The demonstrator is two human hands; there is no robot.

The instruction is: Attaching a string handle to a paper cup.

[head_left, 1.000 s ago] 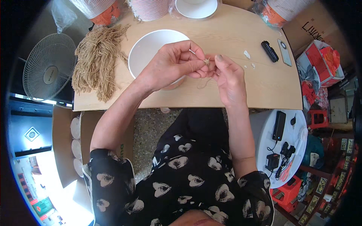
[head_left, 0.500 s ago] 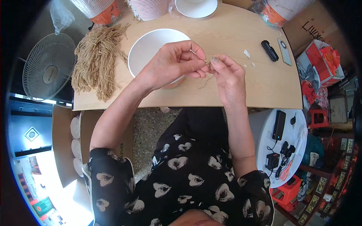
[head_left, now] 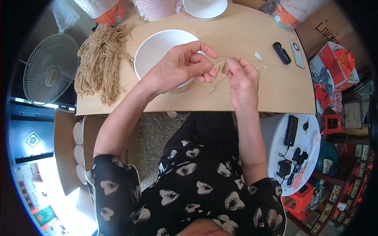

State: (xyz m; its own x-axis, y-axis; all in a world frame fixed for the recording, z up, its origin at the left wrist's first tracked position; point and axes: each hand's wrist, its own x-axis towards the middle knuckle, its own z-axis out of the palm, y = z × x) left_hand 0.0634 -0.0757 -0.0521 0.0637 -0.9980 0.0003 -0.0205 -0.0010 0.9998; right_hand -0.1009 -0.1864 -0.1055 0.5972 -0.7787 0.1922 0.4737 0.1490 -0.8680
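Note:
My left hand and my right hand meet over the wooden table, both pinching one thin tan string between fingertips. The string's loose end hangs down in a loop below my hands. My left hand hovers over the right side of a white bowl. A big bundle of the same tan strings lies on the table at the left of the bowl.
Stacks of paper cups, a white lid, a black device and a phone sit on the table's far side. A fan stands at the left. A white stool with chargers stands at the right.
My hands have drawn slightly apart, pulling the string straight between them; the bowl and bundle have not moved.

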